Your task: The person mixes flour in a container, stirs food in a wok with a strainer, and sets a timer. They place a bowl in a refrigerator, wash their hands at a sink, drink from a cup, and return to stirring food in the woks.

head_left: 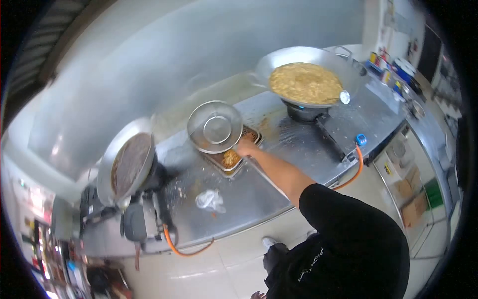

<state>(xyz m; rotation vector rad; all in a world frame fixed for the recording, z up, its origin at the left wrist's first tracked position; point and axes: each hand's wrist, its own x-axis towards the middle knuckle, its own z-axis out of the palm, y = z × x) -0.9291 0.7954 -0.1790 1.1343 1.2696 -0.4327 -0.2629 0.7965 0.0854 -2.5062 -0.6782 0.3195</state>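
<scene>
My right hand [245,147] reaches over the steel table and is closed at the rim of a round wire strainer [217,130], where a thin handle runs back under my forearm. The strainer is above a metal tray [228,173], and golden fried food [230,158] shows in the tray beside my hand. More brown bits lie at the tray's far right corner. Low at the frame's bottom edge, my left hand [258,295] shows only in part, fingers apart, with nothing visible in it.
A large wok of bubbling yellow food [306,82] sits on a burner at the right, with a dial thermometer [344,96] at its rim. A wok of dark oil [132,162] stands left. A crumpled plastic bag [210,200] and orange hoses [174,245] are nearby.
</scene>
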